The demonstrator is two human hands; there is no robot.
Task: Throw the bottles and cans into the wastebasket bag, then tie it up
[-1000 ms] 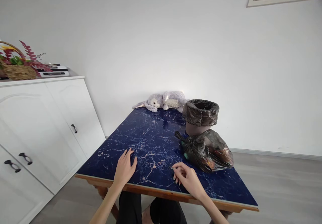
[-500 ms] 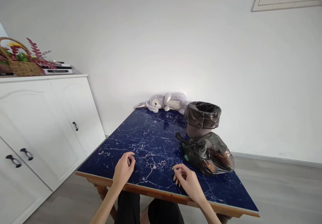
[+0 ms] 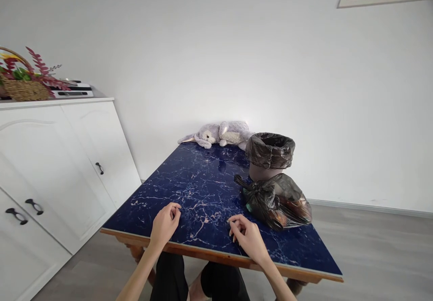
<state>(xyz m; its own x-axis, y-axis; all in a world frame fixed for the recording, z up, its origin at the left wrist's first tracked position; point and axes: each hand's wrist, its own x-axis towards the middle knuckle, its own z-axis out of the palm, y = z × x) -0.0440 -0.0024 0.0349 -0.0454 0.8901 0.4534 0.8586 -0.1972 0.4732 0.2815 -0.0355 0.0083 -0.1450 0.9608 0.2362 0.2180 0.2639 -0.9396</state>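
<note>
My left hand (image 3: 164,224) rests on the near edge of the dark blue marble-patterned table (image 3: 199,188), its fingers curled in loosely with nothing in them. My right hand (image 3: 248,237) lies a little to the right, fingers also curled, holding nothing. Just beyond my right hand sits a tied black rubbish bag (image 3: 275,201), full and lumpy. Behind the bag stands a small bin lined with a black bag (image 3: 269,155), its mouth open. Neither hand touches the bag or the bin.
A grey plush toy (image 3: 219,134) lies at the table's far end against the white wall. A white cabinet (image 3: 57,166) with dark handles stands to the left, carrying a wicker flower basket (image 3: 23,82) and a flat device (image 3: 72,90). Grey floor lies to the right.
My left hand's fingers, flat on the table a second ago, have curled in. My right hand has shifted slightly to the left. The bag and bin have not moved.
</note>
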